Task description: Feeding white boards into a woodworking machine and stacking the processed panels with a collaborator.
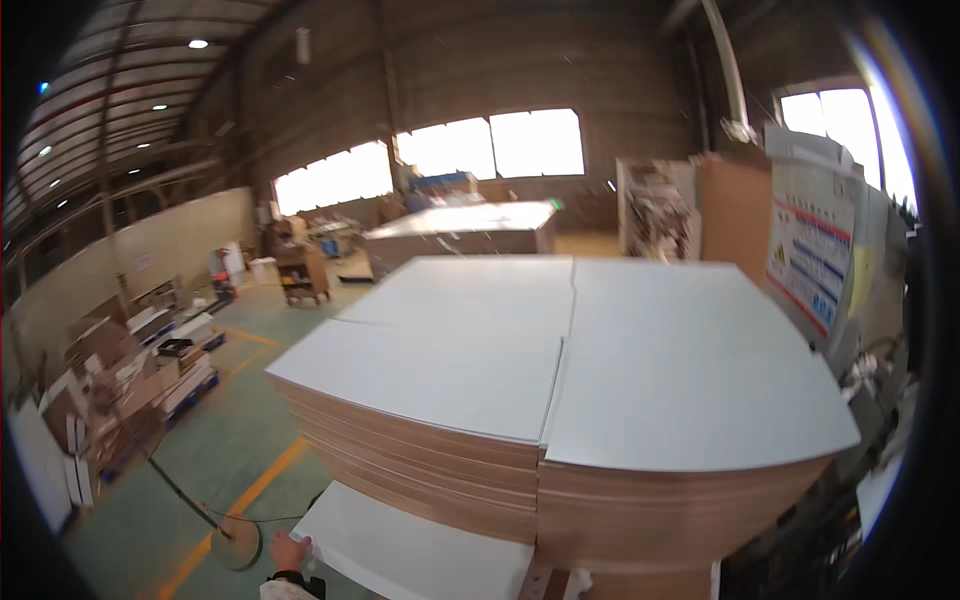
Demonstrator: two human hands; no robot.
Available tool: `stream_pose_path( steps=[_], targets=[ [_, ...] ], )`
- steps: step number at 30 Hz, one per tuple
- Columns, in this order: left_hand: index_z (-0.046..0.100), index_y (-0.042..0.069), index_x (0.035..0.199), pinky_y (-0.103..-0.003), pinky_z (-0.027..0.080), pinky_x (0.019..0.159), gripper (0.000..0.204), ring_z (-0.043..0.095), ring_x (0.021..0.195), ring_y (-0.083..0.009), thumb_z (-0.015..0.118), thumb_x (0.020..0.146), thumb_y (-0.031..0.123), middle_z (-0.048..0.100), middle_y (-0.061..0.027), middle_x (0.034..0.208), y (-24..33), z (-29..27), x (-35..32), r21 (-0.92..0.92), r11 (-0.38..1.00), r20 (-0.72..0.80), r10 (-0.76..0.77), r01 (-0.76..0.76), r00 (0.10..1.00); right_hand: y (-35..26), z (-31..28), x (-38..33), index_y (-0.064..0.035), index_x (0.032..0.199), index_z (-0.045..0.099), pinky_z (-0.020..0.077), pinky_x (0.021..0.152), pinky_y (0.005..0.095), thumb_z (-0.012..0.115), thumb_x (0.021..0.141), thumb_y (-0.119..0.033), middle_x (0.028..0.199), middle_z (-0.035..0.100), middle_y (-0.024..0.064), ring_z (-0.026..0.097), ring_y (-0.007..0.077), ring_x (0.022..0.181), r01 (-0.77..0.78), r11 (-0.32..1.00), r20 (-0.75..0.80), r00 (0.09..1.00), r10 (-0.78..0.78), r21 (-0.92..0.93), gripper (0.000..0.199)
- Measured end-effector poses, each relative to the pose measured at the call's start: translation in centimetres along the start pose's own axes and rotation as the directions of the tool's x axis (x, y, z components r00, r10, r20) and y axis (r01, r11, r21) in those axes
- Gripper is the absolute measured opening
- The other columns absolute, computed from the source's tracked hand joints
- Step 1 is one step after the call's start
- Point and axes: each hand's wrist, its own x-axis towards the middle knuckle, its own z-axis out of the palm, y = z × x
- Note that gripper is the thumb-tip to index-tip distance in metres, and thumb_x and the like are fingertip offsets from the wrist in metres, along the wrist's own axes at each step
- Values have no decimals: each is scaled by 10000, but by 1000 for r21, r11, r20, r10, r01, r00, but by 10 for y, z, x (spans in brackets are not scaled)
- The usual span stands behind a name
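Observation:
At the lower left, my left hand grips the left end of a white panel, its fingers closed at the edge. A dark band circles that wrist. The panel lies low, just in front of a tall stack of boards with white tops and brown edges. Against that stack stands a second stack on the right, with a narrow dark gap between them. My right hand does not show; a small pale shape at the bottom edge, right of the panel, is too unclear to name.
A round-based stand with a pole stands on the green floor beside a yellow line. Offcuts and boards pile up at the left. A grey cabinet with a printed sign rises at the right. Another board stack stands behind.

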Motion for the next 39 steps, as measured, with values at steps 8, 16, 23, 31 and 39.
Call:
stream_pose_path(
  steps=[8,16,23,31,39],
  targets=[
    [541,-70,934,-358,460,590,604,557,660,-241,630,727,490,584,-169,782,1,22,98,-221,944,473,-114,243,874,-9,68,26,26,1344,148,174,1054,350,604,776,-313,1362,219,229,197,318,1285,45,861,-193,967,-164,-506,803],
    [593,0,800,-305,374,482,516,475,563,-123,570,782,515,501,-7,620,-5,33,98,-356,923,406,10,148,914,-50,71,16,114,1320,62,212,1042,385,604,745,-410,1366,135,283,176,391,1275,-148,941,-306,951,51,-304,948],
    [570,-19,883,-327,409,536,538,513,646,-166,550,795,512,546,-67,758,-22,12,56,-406,867,451,-83,287,889,-60,56,1,64,1343,16,263,1018,368,621,735,-417,1367,160,261,249,349,1261,-132,984,-215,971,104,-122,983],
    [575,114,929,-223,225,417,465,366,505,-71,572,755,546,433,26,638,-22,-14,18,-380,809,591,-161,449,790,-69,44,-5,66,1345,19,247,1029,348,611,755,-419,1369,180,269,232,344,1280,-168,968,-212,969,128,-185,967],
    [478,34,1149,-353,467,744,494,546,916,-227,506,851,428,546,-117,1054,3,-27,40,-374,850,656,-40,371,753,-62,54,-2,76,1287,251,289,999,384,616,731,-441,1311,279,266,309,366,1218,0,975,-333,940,-77,-224,842]
  ],
)
